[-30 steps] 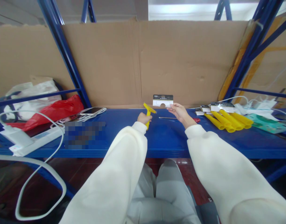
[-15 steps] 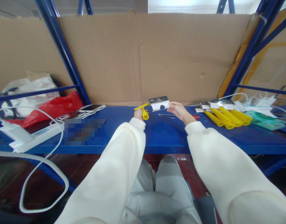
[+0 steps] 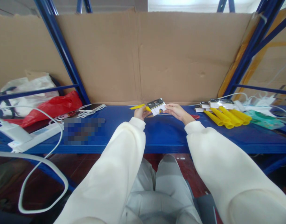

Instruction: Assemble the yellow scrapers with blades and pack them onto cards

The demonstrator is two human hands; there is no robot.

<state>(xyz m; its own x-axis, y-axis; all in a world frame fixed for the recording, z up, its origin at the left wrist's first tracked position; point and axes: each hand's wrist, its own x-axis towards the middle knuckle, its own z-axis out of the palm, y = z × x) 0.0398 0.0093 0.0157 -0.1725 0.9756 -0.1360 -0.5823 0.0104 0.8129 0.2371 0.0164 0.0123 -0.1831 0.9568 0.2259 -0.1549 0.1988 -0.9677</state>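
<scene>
My left hand (image 3: 139, 113) is closed around a yellow T-shaped plastic tool (image 3: 135, 107), its crossbar pointing left and its tubular handle partly hidden by the fingers and the card. My right hand (image 3: 176, 111) pinches the right edge of a black-and-white packaging card (image 3: 156, 106). The card is tilted, with its left side against the tool's handle and a patch of yellow showing at its lower edge. Behind and below my right hand lies a thin tool with a red handle (image 3: 196, 117) on the blue table (image 3: 166, 133).
Several yellow tools with cards (image 3: 230, 118) lie in a pile at the right, beside a green packet (image 3: 265, 119) and white cables. On the left are a power strip (image 3: 37, 137), a phone (image 3: 91, 107) and a red bag (image 3: 56, 105). A cardboard panel (image 3: 180, 59) stands behind.
My right hand has brought the card left and down against the yellow tool. The tool has turned in my left hand, so its round handle end no longer faces me.
</scene>
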